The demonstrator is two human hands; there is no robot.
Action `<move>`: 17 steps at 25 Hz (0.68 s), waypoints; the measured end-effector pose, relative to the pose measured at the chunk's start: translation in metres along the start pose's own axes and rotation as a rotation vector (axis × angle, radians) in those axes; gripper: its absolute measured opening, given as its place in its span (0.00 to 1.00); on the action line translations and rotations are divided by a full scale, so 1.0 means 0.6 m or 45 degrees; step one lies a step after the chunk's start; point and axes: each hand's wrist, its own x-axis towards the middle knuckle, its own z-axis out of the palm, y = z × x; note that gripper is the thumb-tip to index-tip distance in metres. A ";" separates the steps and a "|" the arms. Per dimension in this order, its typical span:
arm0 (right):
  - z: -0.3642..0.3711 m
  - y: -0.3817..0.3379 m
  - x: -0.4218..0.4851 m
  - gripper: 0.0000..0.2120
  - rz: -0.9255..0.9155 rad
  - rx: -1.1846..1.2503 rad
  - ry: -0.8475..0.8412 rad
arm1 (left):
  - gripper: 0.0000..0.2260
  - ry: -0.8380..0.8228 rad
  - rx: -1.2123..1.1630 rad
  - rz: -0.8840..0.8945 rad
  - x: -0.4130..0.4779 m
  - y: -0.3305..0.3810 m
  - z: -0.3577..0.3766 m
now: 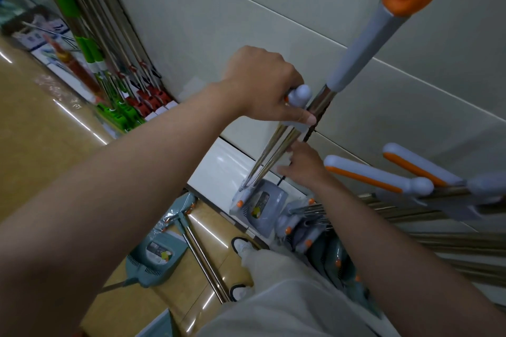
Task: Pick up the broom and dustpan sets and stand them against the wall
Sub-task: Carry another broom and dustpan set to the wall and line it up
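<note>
Left hand (pixel 260 82): fingers (pixel 297 115) curled round grey handle top of broom and dustpan set (pixel 262 204). Right hand (pixel 304 165) lower, at set's steel poles (pixel 273 156); finger state cannot tell. Set upright against wall (pixel 246 22), base on floor (pixel 41 117). Teal set (pixel 154 257) lying on floor behind.
</note>
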 end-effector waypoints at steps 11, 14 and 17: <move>0.069 0.144 -0.065 0.16 0.263 -1.644 -0.552 | 0.35 0.023 0.011 -0.012 -0.002 0.003 0.002; 0.055 0.131 -0.082 0.16 0.275 -1.647 -0.530 | 0.34 0.014 0.010 0.016 0.003 0.017 0.002; 0.042 0.134 -0.099 0.17 0.257 -1.677 -0.530 | 0.34 0.009 0.025 0.049 0.014 0.043 0.000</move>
